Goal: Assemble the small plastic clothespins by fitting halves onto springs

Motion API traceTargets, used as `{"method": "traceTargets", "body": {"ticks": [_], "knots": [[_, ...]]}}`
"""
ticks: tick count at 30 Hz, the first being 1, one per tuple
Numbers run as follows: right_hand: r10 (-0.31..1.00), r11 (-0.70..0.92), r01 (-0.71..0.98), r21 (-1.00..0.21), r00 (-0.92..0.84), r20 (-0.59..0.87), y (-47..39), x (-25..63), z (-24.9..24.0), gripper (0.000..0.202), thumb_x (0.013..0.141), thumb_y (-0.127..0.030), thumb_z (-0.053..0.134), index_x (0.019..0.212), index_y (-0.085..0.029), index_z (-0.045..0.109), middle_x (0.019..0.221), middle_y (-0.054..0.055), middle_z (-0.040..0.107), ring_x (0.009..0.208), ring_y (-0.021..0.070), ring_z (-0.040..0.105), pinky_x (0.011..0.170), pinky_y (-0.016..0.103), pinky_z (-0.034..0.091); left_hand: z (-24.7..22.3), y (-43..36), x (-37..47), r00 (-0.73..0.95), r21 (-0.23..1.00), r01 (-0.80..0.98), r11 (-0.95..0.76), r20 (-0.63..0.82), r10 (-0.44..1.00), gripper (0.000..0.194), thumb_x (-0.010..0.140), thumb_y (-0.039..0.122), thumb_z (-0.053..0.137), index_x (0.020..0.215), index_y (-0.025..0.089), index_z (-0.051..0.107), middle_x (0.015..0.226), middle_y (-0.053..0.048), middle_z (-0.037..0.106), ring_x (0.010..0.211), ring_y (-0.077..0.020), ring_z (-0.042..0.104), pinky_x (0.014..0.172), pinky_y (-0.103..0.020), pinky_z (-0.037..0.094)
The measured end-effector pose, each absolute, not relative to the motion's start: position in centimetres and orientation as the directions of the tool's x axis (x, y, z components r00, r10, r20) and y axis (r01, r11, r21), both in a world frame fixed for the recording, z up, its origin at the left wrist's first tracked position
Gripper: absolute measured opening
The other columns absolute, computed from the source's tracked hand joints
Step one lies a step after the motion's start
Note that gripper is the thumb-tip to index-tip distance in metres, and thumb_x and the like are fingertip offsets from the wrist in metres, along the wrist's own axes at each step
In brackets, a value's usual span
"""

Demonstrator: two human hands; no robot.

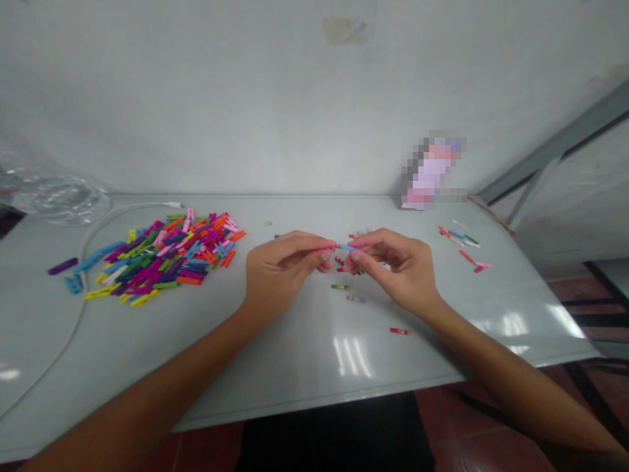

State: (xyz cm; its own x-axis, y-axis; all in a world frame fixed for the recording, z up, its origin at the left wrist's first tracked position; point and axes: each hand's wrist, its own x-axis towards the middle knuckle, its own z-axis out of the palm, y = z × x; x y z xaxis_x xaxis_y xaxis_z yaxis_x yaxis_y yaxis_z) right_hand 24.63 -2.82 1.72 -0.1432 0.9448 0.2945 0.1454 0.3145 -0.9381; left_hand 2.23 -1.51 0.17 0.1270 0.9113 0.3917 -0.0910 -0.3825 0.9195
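Note:
My right hand (400, 269) pinches a small blue clothespin piece (348, 247) between thumb and fingers above the table. My left hand (289, 259) is closed in a pinch facing it, fingertips at the left end of the blue piece. A tiny reddish bit shows at the left fingertips, too small to name. Below and behind the hands lie several small clothespins, partly hidden by the fingers. In front of them are a green clothespin (340, 287), a light blue clothespin (356, 299) and a red clothespin (400, 331), each with a pale middle.
A heap of colourful clothespins (167, 259) covers the left of the glossy table (295, 367), with a white cable (81, 308) curving past it. Clear plastic (59, 196) lies at the back left. Several loose clothespin pieces (466, 255) lie at right, near a blurred pink package (430, 174).

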Motion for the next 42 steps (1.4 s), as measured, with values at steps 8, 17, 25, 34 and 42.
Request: {"method": "traceTargets", "body": {"ticks": [8,17,25,34,42], "knots": [[0.920,0.347,0.088,-0.934,-0.225,0.321,-3.2,24.8,2.5,0.015,0.104,-0.028,0.082,0.116,-0.024,0.090,0.091,0.003,0.088,0.077,0.0179,0.085,0.075,0.030,0.074,0.7,-2.3,2.6,0.096,0.968,-0.116,-0.221,0.233,0.968,0.016,0.093,0.035,0.094,0.102,0.024,0.088,0.081,-0.001,0.084,0.067,-0.0186,0.080,0.067,-0.031,0.071],[0.905,0.422,0.260,-0.869,-0.186,0.383,-3.6,24.6,2.3,0.015,0.101,-0.033,0.085,0.113,-0.026,0.091,0.098,0.005,0.090,0.076,0.0213,0.085,0.075,0.037,0.074,0.1,-2.2,2.7,0.167,0.956,-0.282,-0.083,0.134,0.977,0.014,0.089,0.028,0.097,0.099,0.022,0.089,0.083,-0.002,0.085,0.076,-0.0187,0.083,0.076,-0.031,0.072],[0.886,0.453,0.241,-0.858,-0.227,0.404,-3.8,24.3,2.8,0.017,0.100,-0.024,0.083,0.114,-0.026,0.092,0.098,0.003,0.091,0.070,0.0198,0.086,0.066,0.032,0.073,0.0,-2.1,2.8,0.148,0.961,-0.275,-0.040,0.083,0.986,0.024,0.086,0.034,0.100,0.101,0.020,0.087,0.082,-0.003,0.084,0.073,-0.0203,0.082,0.074,-0.034,0.072],[0.799,0.598,0.431,-0.676,-0.247,0.548,-3.6,24.6,2.2,0.025,0.099,-0.025,0.086,0.120,-0.036,0.091,0.107,0.001,0.091,0.075,0.0208,0.086,0.076,0.035,0.072,0.1,-1.9,2.9,0.134,0.963,-0.268,-0.033,0.071,0.988,0.024,0.085,0.032,0.100,0.098,0.020,0.085,0.079,-0.002,0.083,0.070,-0.0187,0.081,0.073,-0.032,0.072],[0.846,0.530,0.448,-0.720,-0.221,0.485,-3.4,24.4,2.3,0.012,0.099,-0.030,0.086,0.109,-0.032,0.093,0.097,0.002,0.091,0.074,0.0214,0.084,0.076,0.036,0.071,0.0,-1.9,2.8,0.148,0.974,-0.212,-0.074,0.107,0.983,0.022,0.086,0.035,0.100,0.094,0.021,0.084,0.081,-0.002,0.084,0.071,-0.0201,0.082,0.074,-0.035,0.073]]}}
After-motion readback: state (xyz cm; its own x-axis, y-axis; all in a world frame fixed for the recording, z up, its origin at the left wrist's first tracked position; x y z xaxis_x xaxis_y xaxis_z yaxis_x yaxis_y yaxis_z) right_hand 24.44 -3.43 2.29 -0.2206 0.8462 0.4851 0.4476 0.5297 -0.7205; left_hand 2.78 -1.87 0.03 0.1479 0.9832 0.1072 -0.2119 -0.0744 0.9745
